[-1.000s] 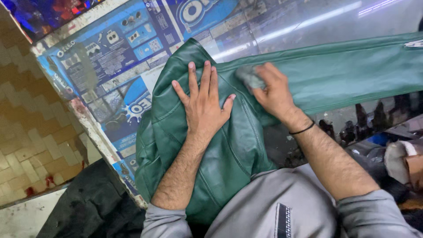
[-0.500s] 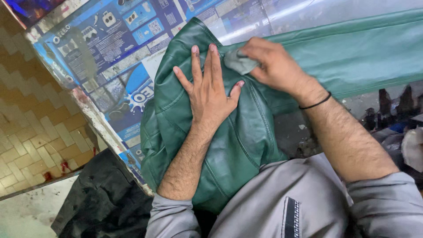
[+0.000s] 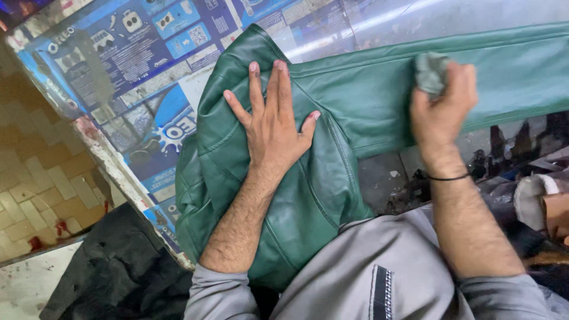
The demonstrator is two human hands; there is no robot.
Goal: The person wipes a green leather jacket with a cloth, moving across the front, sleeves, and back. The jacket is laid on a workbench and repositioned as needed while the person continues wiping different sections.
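Smooth green leather jacket (image 3: 332,178) with a soft sheen, crumpled grey-green cloth wad (image 3: 431,72) at two o'clock, glossy blue printed plastic sheet (image 3: 136,65) at ten o'clock, matt black fabric (image 3: 112,272) at seven o'clock, matt grey cloth sleeve (image 3: 367,284)

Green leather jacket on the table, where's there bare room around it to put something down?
Bare patches: the blue printed table cover left of the green jacket, and the shiny strip above its sleeve. Crowded: the jacket body under the left hand, the sleeve where the right hand presses a grey cloth, and the cluttered lower right.
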